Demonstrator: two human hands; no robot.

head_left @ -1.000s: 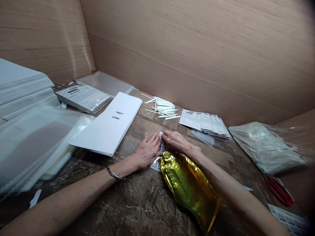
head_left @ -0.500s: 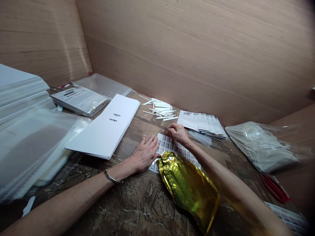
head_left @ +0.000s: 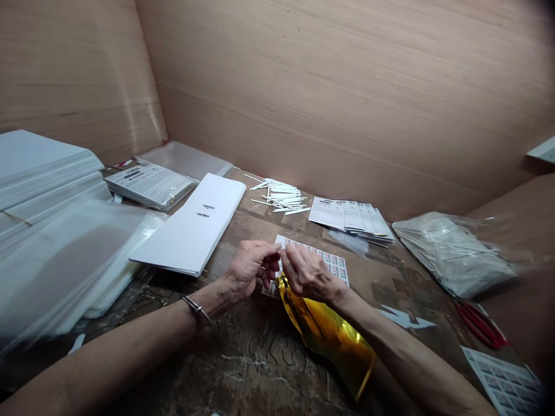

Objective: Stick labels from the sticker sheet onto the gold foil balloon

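My left hand (head_left: 250,268) is raised over the desk, thumb and fingers pinched together. My right hand (head_left: 311,273) meets it fingertip to fingertip, also pinched. Whatever lies between the fingertips is too small and hidden to make out. Beneath both hands is a sheet of small printed stickers (head_left: 335,263), partly covered. A shiny gold foil piece (head_left: 333,332), like a flat foil balloon, stretches from under my right hand toward the front. Its upper end is by the fingers; whether they touch it I cannot tell.
Left of my hands lies a stack of white card (head_left: 191,225); clear plastic bags (head_left: 87,260) fill the far left. White sticks (head_left: 281,193) and printed cards (head_left: 347,215) lie behind. Red-handled scissors (head_left: 479,326), a bag of white pieces (head_left: 451,251) and another sticker sheet (head_left: 503,375) are rightward.
My left hand has lifted off the sticker sheet and closed into a pinch. My right hand has come nearer to meet it. The gold foil shifted slightly; a white scrap shows at right.
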